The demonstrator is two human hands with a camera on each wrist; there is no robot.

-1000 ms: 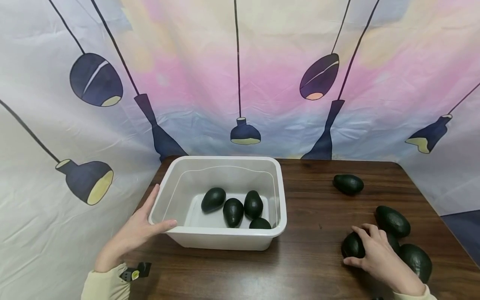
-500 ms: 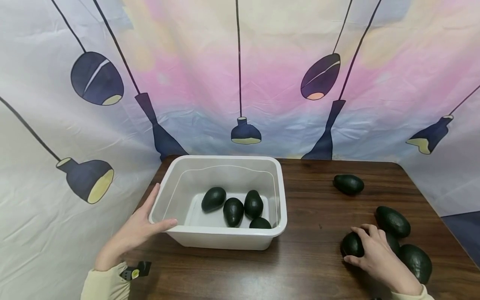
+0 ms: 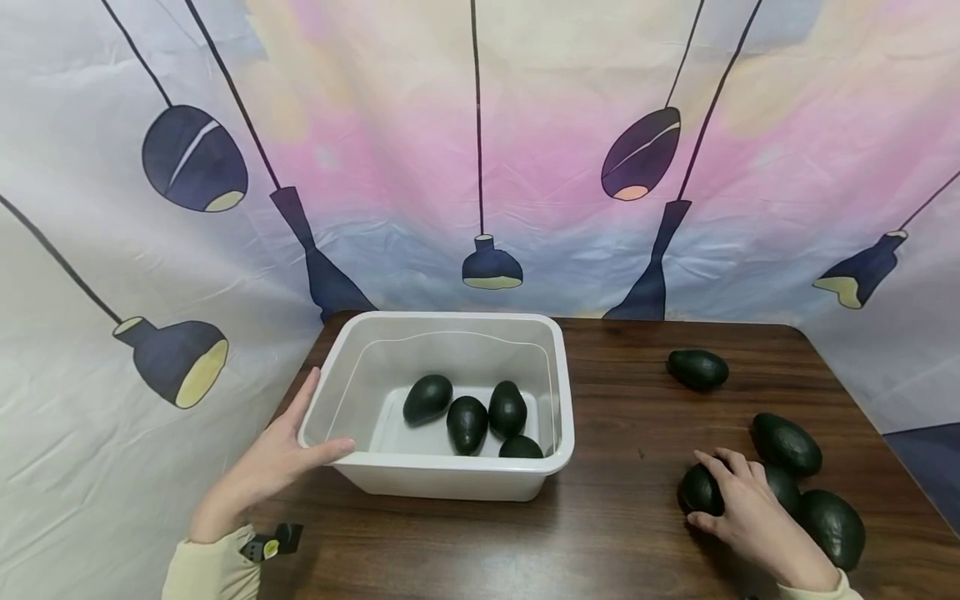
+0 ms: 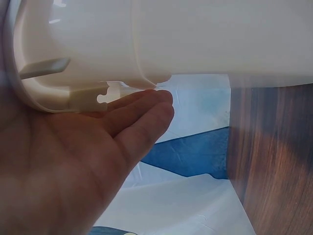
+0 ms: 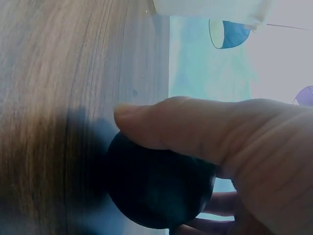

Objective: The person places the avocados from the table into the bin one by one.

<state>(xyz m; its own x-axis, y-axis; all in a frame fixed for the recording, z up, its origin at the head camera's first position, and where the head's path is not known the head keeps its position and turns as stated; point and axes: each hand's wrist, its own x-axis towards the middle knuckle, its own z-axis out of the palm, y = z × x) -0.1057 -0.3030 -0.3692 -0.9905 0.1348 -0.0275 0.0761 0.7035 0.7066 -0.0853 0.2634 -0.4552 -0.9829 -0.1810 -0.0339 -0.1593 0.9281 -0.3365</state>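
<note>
I sit facing a dark wood-grain table (image 3: 622,542), a white plastic bin (image 3: 442,482) on its left half and loose avocados on its right. My right hand (image 3: 757,510) holds a dark green avocado (image 3: 697,490), thumb on the near side and fingers bent over the far side, parted only by the fruit's width. It is low over the tabletop, its shadow beside it; I cannot tell whether it touches the wood. Just behind it, partly hidden by my fingers, is a second avocado (image 3: 783,487); close by lie 2 more, an upper avocado (image 3: 786,443) farther back and a lower avocado (image 3: 834,527) beside my wrist. Another, the far avocado (image 3: 697,369), lies apart toward the back edge. My left hand (image 3: 270,460) rests at the bin's near left corner, thumb spread wide from nearly straight fingers, the thumb along the front rim and the fingers along the outside of the left wall. Inside the bin, 4 avocados lie toward the middle and right: a left avocado (image 3: 427,399), a middle avocado (image 3: 467,425), a right avocado (image 3: 507,408) and a front avocado (image 3: 521,447), partly hidden by the rim. Behind hangs a pastel cloth (image 3: 375,108) printed with dark blue lamps.
</note>
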